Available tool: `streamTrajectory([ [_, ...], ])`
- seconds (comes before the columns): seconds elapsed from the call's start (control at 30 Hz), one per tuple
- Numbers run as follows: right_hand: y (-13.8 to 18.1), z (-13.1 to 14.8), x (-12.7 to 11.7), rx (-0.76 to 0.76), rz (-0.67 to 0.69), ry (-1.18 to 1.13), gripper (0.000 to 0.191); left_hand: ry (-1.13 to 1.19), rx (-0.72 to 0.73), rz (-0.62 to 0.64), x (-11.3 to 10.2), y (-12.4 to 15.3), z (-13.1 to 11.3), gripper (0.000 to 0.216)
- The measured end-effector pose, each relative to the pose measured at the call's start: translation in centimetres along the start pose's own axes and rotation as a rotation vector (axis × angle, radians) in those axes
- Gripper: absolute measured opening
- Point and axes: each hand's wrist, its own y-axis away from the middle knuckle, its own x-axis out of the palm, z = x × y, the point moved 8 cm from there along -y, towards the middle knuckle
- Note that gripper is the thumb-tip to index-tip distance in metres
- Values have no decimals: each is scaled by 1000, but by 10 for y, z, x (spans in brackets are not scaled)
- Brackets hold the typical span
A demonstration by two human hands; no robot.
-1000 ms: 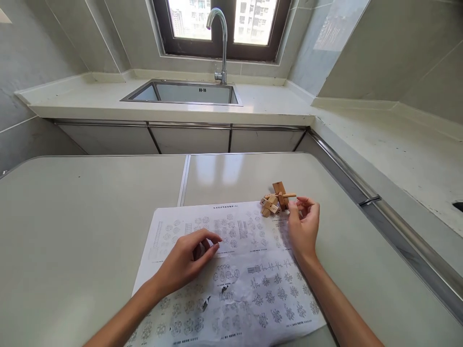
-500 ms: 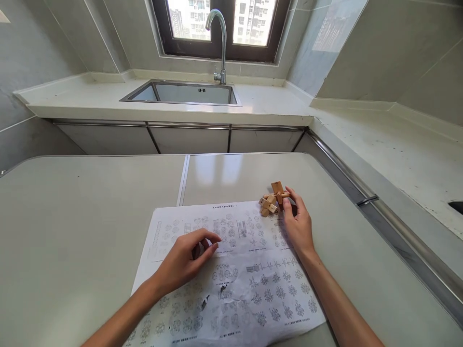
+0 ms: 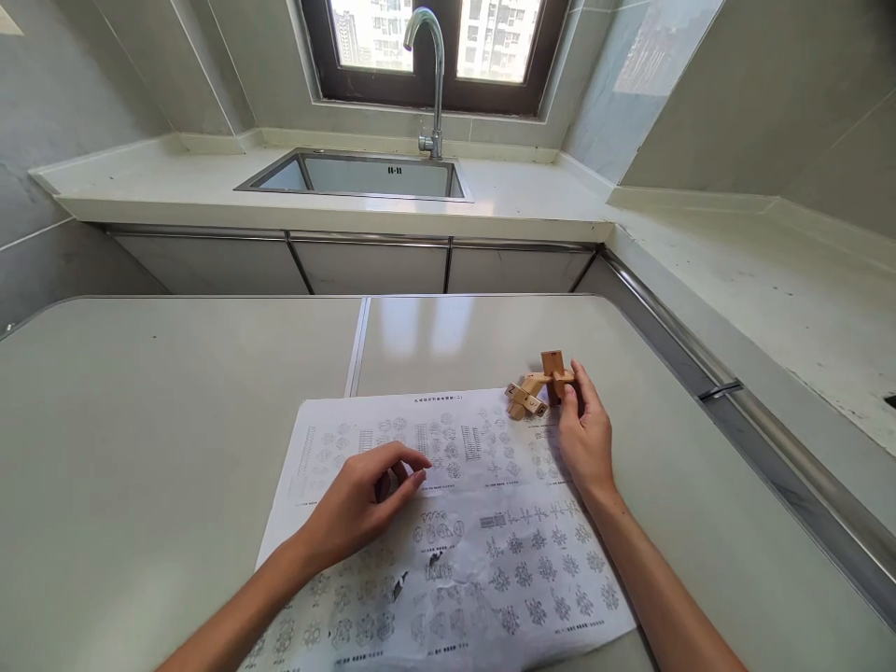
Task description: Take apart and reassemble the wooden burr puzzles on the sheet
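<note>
A small wooden interlocking puzzle sits on the white table at the top right corner of a printed sheet of diagrams. My right hand pinches the right end of the puzzle's upright wooden piece with thumb and fingers. My left hand rests on the middle of the sheet, its fingers curled loosely and pressing the paper, with nothing held.
Beyond the table runs a white counter with a steel sink and a curved tap under a window. The counter continues along the right wall, with a metal rail at its edge.
My right hand moved from just beside the puzzle onto it and closed on its right piece, shifting that piece slightly right. My left hand stayed where it was.
</note>
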Motion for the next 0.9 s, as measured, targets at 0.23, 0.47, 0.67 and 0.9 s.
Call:
streamTrajectory([
  [0.23,0,-3,-8,9,-97,-64,61,4,0,0,0,0,-1,18],
  [0.47,6,16,-20,-70,-217,-104,61,18,-12,6,0,0,1,18],
  [0.67,34,54,-8,-215,-128,-70,53,32,-26,19,2,0,3,19],
  [0.9,82,94,32,-544,213,-9,53,38,-49,21,1,0,4,29],
])
